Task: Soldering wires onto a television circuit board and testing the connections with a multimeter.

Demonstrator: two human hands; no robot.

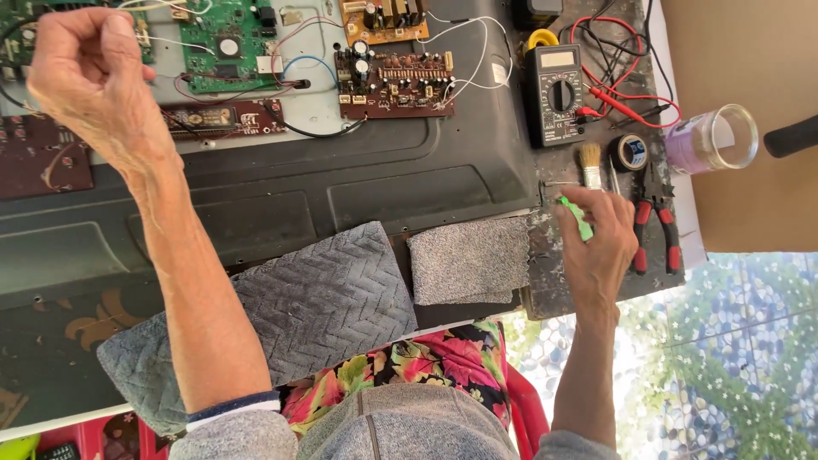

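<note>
From the head view, your right hand [601, 247] is clenched around a small green tool [578, 218], whose tip pokes out of your fist toward ten o'clock, over the worn bench edge. A brush [590, 165] lies just beyond at twelve o'clock, red-handled pliers [654, 223] just beside your knuckles at three o'clock. Your left hand [81, 72], far off at nine o'clock, is closed, pinching a thin white wire [158, 7] above the green circuit board [220, 47]. A grey multimeter [555, 94] sits well beyond the brush.
</note>
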